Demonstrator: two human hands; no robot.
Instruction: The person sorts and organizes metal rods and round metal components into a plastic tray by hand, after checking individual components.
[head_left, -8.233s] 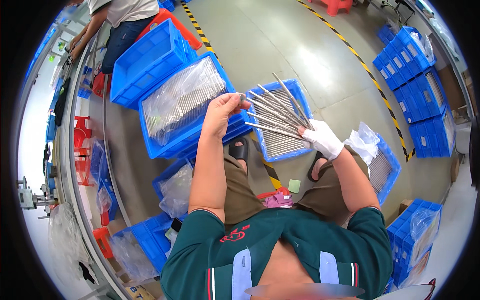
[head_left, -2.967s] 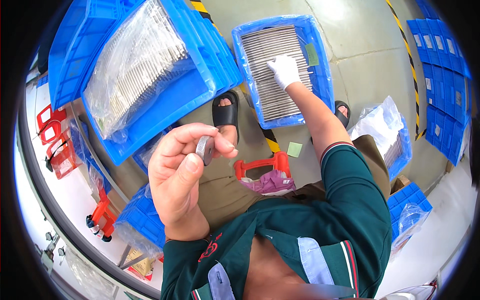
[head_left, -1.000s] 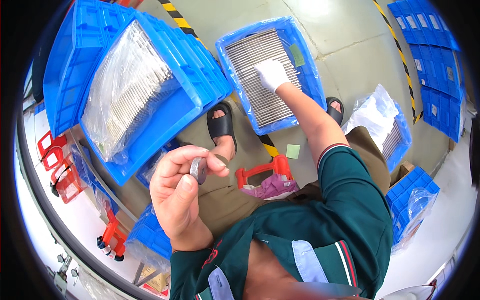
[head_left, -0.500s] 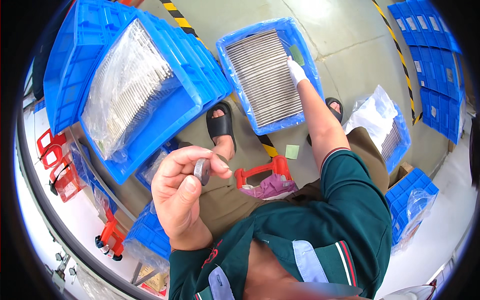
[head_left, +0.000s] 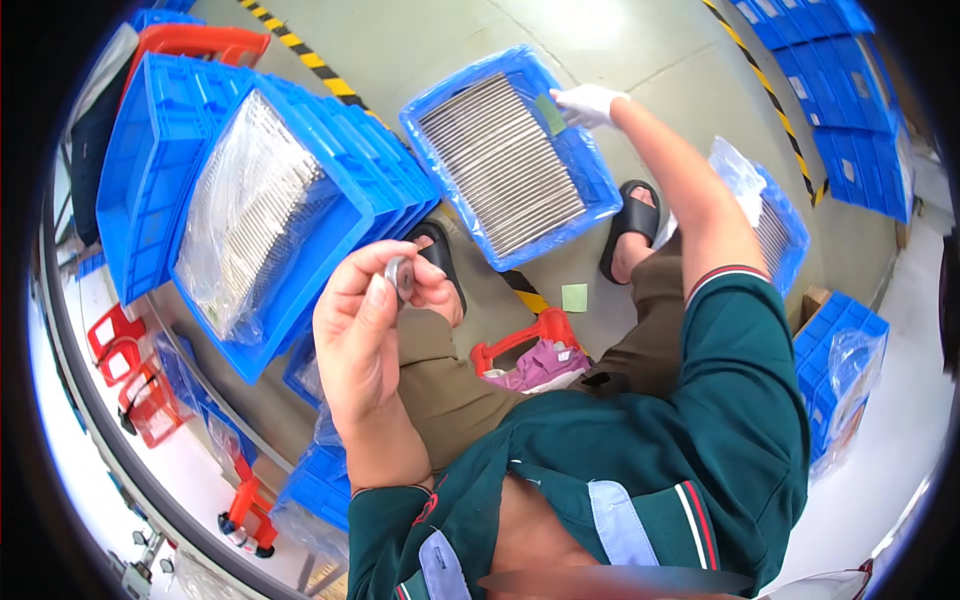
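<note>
My left hand (head_left: 362,318), bare, is raised and pinches a small round metal ring with a knurled edge (head_left: 401,279) between thumb and fingers. My right hand (head_left: 594,105), in a white glove, reaches to the upper right rim of a blue crate (head_left: 603,208). Its fingers are stretched out beside a green card (head_left: 549,115); whether they touch the card or the crate's clear liner I cannot tell. Thin metal rods (head_left: 505,160) lie side by side in rows in the crate, which stands on the floor.
At left, stacked blue crates (head_left: 330,210) hold more rods under clear plastic film (head_left: 245,225). Another lined crate (head_left: 798,240) stands at right. A red stool (head_left: 552,325) with purple cloth (head_left: 540,368) is between my legs. Green paper (head_left: 574,298) lies on the floor.
My right hand has moved from inside the crate, by the rods, outward to its rim. My left hand keeps the ring, now turned differently and higher in view. The view has shifted.
</note>
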